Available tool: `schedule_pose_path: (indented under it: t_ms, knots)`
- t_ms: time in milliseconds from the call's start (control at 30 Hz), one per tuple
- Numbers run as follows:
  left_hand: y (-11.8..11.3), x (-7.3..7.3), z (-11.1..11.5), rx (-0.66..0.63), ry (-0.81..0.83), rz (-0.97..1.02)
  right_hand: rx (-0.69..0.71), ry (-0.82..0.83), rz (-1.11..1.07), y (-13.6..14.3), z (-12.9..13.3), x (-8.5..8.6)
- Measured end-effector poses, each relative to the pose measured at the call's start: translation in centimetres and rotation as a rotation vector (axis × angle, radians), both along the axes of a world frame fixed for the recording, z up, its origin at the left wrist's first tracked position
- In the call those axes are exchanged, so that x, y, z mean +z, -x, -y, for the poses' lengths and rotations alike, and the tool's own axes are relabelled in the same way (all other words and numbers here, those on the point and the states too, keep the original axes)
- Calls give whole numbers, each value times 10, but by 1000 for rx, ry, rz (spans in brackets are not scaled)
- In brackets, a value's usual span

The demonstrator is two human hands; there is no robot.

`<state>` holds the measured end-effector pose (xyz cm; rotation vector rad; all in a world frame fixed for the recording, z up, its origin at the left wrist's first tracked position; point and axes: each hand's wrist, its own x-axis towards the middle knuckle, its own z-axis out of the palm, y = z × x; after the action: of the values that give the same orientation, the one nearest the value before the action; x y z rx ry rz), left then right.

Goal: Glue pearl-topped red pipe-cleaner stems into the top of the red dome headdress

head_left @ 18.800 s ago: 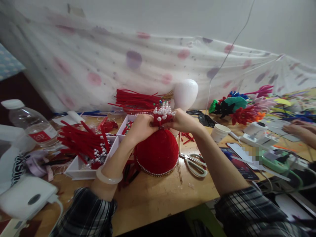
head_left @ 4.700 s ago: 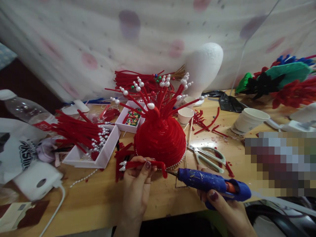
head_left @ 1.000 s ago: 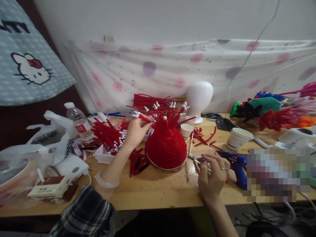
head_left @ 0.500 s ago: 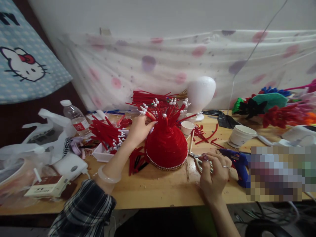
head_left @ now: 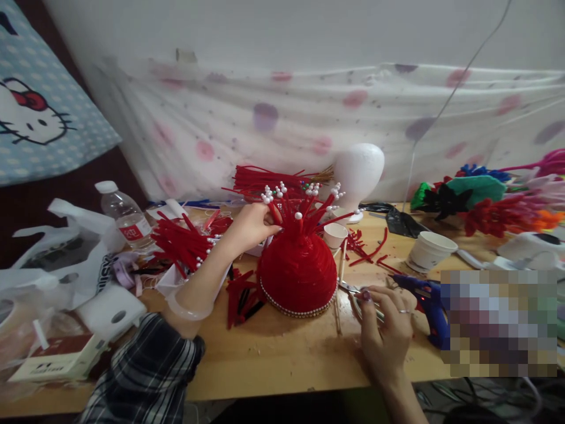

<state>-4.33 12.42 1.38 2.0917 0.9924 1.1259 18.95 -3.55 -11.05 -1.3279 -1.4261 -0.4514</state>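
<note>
A red dome-shaped headpiece [head_left: 298, 274] wound from fuzzy strips stands on the table, pearl trim around its lower edge. Red pipe-cleaner stems [head_left: 315, 219] tipped with white beads fan out from its top. My left hand [head_left: 253, 227] is at the upper left of the dome, thumb and fingers pinched around a red pipe-cleaner stem; the fingers partly cover it. To the right of the dome, my right hand [head_left: 387, 321] is closed on the handles of scissors [head_left: 350, 287], whose blades point toward the pearl trim. Whether the tips touch it I cannot tell.
Right of my right hand lies a blue glue gun [head_left: 421, 290]. Paper cups [head_left: 430, 250], a white foam head [head_left: 359, 171] and red scraps [head_left: 368, 250] sit behind. Beaded red stems [head_left: 180, 235] fill a tray at left, near a bottle [head_left: 128, 221] and plastic bags [head_left: 79, 253].
The view has shifted slightly, so most things sit a little lower in the picture. My left hand still pinches at the stems, and its beaded tips sit closer to the others. The scissors stay in my right hand.
</note>
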Motion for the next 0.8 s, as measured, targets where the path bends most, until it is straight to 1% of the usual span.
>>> schedule_pose_path:
  t_ms: [233, 400, 500, 667, 800]
  knots:
    - [-2, 2, 1, -10, -16, 7, 52, 57, 34, 4, 3, 1]
    - [2, 6, 1, -17, 97, -120, 71, 57, 35, 7, 3, 0]
    - [2, 6, 1, -30, 126, -113, 104, 63, -3, 7, 2, -2]
    - [1, 4, 2, -3, 109, -136, 157, 102, -100, 7, 3, -3]
    - [2, 5, 3, 24, 75, -176, 149, 122, -92, 7, 3, -3]
